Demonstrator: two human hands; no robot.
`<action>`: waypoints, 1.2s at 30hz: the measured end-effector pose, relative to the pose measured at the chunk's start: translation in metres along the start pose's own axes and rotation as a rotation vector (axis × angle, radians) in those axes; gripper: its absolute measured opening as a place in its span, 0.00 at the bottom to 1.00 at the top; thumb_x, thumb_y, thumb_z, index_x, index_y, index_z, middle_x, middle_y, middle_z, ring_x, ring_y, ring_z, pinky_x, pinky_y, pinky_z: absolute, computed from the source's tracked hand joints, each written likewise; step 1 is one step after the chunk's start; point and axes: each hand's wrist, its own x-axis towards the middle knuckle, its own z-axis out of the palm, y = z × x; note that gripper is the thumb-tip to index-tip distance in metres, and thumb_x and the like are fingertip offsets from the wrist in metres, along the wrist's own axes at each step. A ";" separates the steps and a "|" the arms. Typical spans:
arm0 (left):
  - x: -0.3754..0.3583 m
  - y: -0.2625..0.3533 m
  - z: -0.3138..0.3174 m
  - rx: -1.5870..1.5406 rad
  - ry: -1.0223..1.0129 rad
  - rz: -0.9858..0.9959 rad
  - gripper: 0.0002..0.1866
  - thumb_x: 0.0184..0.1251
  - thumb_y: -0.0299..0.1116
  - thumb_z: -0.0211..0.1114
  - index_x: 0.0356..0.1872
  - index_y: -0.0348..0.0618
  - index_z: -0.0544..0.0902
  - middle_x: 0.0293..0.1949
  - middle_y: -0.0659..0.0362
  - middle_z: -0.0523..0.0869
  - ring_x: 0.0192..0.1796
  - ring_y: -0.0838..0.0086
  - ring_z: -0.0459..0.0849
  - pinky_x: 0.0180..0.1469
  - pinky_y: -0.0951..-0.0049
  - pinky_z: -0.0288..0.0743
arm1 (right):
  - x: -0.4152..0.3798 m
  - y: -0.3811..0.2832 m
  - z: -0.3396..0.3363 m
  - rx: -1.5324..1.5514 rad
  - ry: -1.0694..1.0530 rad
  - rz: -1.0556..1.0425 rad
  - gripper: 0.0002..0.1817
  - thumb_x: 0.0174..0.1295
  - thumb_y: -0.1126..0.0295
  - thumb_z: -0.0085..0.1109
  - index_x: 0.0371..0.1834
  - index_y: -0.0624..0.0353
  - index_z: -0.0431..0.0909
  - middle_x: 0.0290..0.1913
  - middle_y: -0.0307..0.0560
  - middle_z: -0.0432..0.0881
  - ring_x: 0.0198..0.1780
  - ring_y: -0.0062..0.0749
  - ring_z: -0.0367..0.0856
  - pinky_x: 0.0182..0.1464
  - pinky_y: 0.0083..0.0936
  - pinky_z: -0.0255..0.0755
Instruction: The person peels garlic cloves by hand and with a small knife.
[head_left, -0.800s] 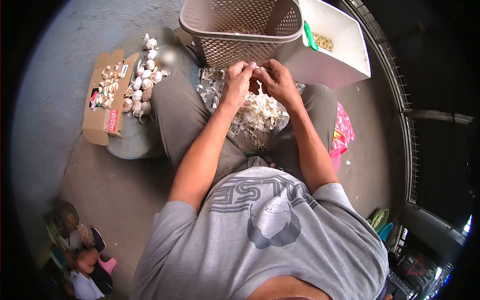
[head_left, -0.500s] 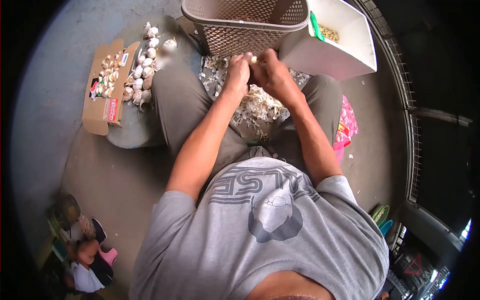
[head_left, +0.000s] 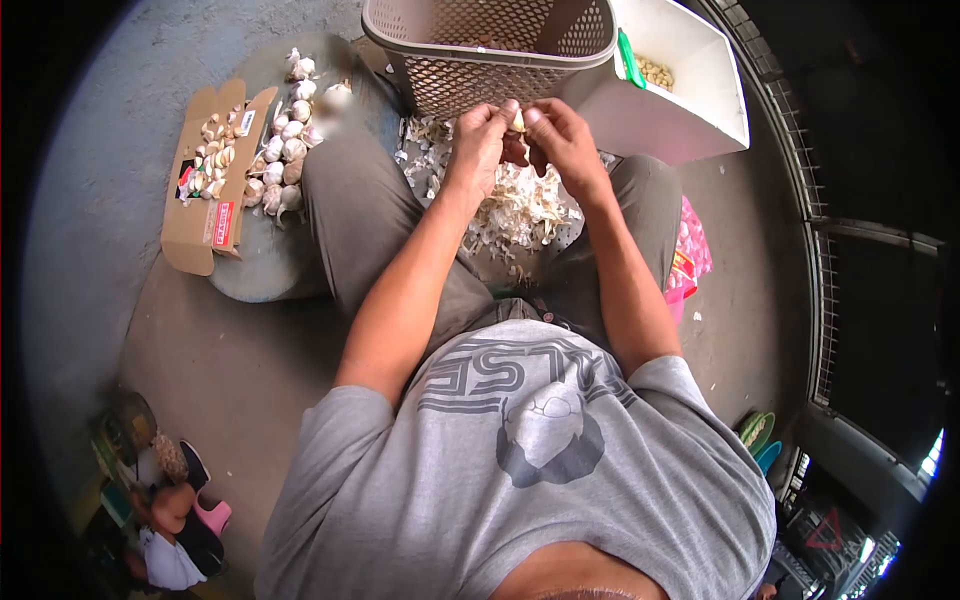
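Note:
Between my two hands, above the heap of garlic skins, is a pale garlic clove point(head_left: 518, 122). My left hand point(head_left: 480, 148) pinches it between thumb and fingers. From the other side my right hand point(head_left: 567, 150) has its thumb against the clove and its fingers curled beneath. The undersides of both hands are in shadow, so anything else in the fingers is hidden. Papery garlic skins point(head_left: 520, 215) lie below, between my knees.
A perforated basket point(head_left: 490, 75) stands ahead. Beside it, a white box point(head_left: 690, 115) holds peeled cloves point(head_left: 655, 73), with a green object point(head_left: 631, 58) at its rim. On the left, garlic bulbs point(head_left: 293, 150) and a cardboard box point(head_left: 190, 230) of cloves point(head_left: 215, 160) rest on a round surface. Another person point(head_left: 175, 520) sits lower left.
My right hand has turned and loosened from a tight curl beside the clove, its thumb now against it. The clove shows more clearly, slightly right. My left hand has barely moved.

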 end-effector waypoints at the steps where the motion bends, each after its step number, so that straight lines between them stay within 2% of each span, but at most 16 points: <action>1: -0.002 0.002 0.001 -0.013 -0.023 -0.003 0.19 0.78 0.47 0.63 0.35 0.38 0.79 0.25 0.56 0.84 0.18 0.71 0.83 0.18 0.72 0.80 | 0.000 0.004 0.003 -0.167 -0.025 -0.099 0.15 0.73 0.64 0.64 0.50 0.66 0.79 0.32 0.40 0.82 0.26 0.18 0.75 0.26 0.22 0.70; 2: -0.006 0.004 0.000 -0.025 -0.045 -0.008 0.19 0.78 0.47 0.64 0.35 0.38 0.79 0.25 0.55 0.85 0.18 0.72 0.83 0.18 0.72 0.80 | 0.004 0.017 0.001 -0.260 -0.036 -0.199 0.16 0.76 0.61 0.61 0.52 0.66 0.79 0.33 0.37 0.85 0.27 0.14 0.74 0.25 0.17 0.68; 5: -0.010 0.005 -0.002 -0.073 -0.101 -0.021 0.17 0.78 0.43 0.64 0.39 0.37 0.81 0.28 0.55 0.87 0.23 0.72 0.86 0.24 0.72 0.82 | 0.003 0.010 0.003 -0.261 0.040 -0.119 0.14 0.74 0.64 0.64 0.48 0.68 0.80 0.34 0.39 0.84 0.29 0.17 0.76 0.29 0.21 0.71; 7: -0.010 0.002 0.000 -0.066 -0.146 0.009 0.15 0.77 0.42 0.66 0.41 0.37 0.81 0.32 0.55 0.87 0.27 0.72 0.86 0.29 0.69 0.84 | 0.003 0.007 0.005 -0.010 0.056 -0.089 0.11 0.73 0.67 0.64 0.44 0.65 0.82 0.33 0.40 0.84 0.30 0.19 0.79 0.31 0.20 0.75; 9: -0.008 -0.001 0.000 -0.034 -0.172 0.010 0.11 0.77 0.35 0.66 0.44 0.35 0.81 0.35 0.54 0.88 0.30 0.70 0.88 0.33 0.70 0.84 | 0.005 0.013 -0.001 0.214 0.043 -0.036 0.08 0.72 0.68 0.64 0.43 0.63 0.82 0.32 0.40 0.84 0.31 0.21 0.81 0.31 0.21 0.76; 10: -0.007 -0.003 -0.001 -0.010 -0.174 0.014 0.10 0.76 0.33 0.66 0.44 0.34 0.81 0.35 0.54 0.88 0.31 0.70 0.88 0.33 0.70 0.84 | 0.005 0.013 0.000 0.250 0.072 0.000 0.06 0.71 0.71 0.64 0.38 0.61 0.80 0.32 0.40 0.83 0.29 0.21 0.80 0.28 0.20 0.74; 13: -0.008 -0.007 0.002 0.094 -0.180 0.085 0.06 0.75 0.25 0.64 0.46 0.32 0.80 0.35 0.53 0.88 0.30 0.72 0.88 0.34 0.73 0.85 | 0.008 0.021 -0.007 0.417 0.114 0.039 0.07 0.70 0.71 0.64 0.34 0.59 0.78 0.31 0.39 0.82 0.27 0.19 0.77 0.25 0.19 0.71; 14: -0.011 -0.009 0.004 0.102 -0.171 0.093 0.06 0.74 0.24 0.63 0.46 0.32 0.79 0.35 0.53 0.88 0.30 0.72 0.88 0.34 0.73 0.85 | 0.014 0.029 -0.008 0.402 0.126 -0.015 0.09 0.70 0.69 0.63 0.32 0.58 0.76 0.30 0.38 0.82 0.25 0.17 0.74 0.23 0.18 0.67; 19: -0.014 -0.006 0.006 0.126 -0.121 0.086 0.04 0.74 0.22 0.63 0.44 0.30 0.81 0.30 0.56 0.86 0.28 0.74 0.87 0.33 0.75 0.85 | 0.006 0.012 -0.006 0.175 0.049 -0.043 0.09 0.73 0.68 0.61 0.35 0.60 0.79 0.28 0.35 0.79 0.24 0.15 0.72 0.23 0.17 0.64; 22: -0.012 -0.003 0.001 0.372 -0.111 0.182 0.04 0.74 0.23 0.64 0.40 0.31 0.82 0.29 0.57 0.85 0.27 0.76 0.85 0.31 0.75 0.84 | 0.005 0.004 -0.014 -0.008 -0.014 -0.077 0.08 0.74 0.68 0.59 0.41 0.61 0.80 0.28 0.34 0.78 0.24 0.14 0.71 0.23 0.16 0.63; 23: -0.012 -0.004 0.000 0.340 -0.091 0.164 0.04 0.74 0.23 0.64 0.39 0.31 0.82 0.29 0.58 0.85 0.27 0.76 0.85 0.31 0.75 0.84 | 0.005 0.003 -0.016 -0.066 -0.037 -0.092 0.07 0.75 0.68 0.59 0.43 0.62 0.81 0.28 0.34 0.77 0.23 0.14 0.71 0.24 0.16 0.63; 24: -0.014 -0.002 0.002 0.309 -0.073 0.146 0.05 0.74 0.24 0.64 0.39 0.31 0.83 0.29 0.58 0.84 0.27 0.77 0.84 0.30 0.75 0.83 | 0.003 0.001 -0.015 -0.061 -0.058 -0.096 0.09 0.75 0.68 0.60 0.47 0.63 0.81 0.28 0.34 0.77 0.23 0.14 0.70 0.23 0.16 0.64; 28: -0.014 -0.001 0.003 0.190 -0.043 0.090 0.05 0.75 0.24 0.62 0.39 0.31 0.82 0.29 0.58 0.84 0.26 0.77 0.83 0.28 0.75 0.83 | 0.002 0.007 -0.016 0.116 -0.067 -0.041 0.10 0.74 0.68 0.61 0.49 0.64 0.79 0.30 0.36 0.79 0.25 0.15 0.72 0.24 0.17 0.66; 31: -0.012 0.001 0.004 0.271 0.016 0.126 0.06 0.77 0.27 0.60 0.41 0.32 0.80 0.31 0.58 0.83 0.26 0.76 0.84 0.27 0.74 0.83 | 0.005 0.016 -0.017 0.320 -0.088 0.009 0.10 0.73 0.69 0.62 0.50 0.65 0.78 0.34 0.38 0.81 0.27 0.17 0.73 0.25 0.18 0.68; 36: -0.015 0.005 0.006 0.198 -0.071 0.145 0.09 0.81 0.32 0.56 0.42 0.35 0.77 0.32 0.57 0.83 0.25 0.74 0.84 0.26 0.73 0.82 | 0.005 0.013 -0.010 0.391 -0.040 0.025 0.11 0.73 0.68 0.63 0.51 0.64 0.78 0.35 0.40 0.82 0.27 0.19 0.75 0.25 0.19 0.68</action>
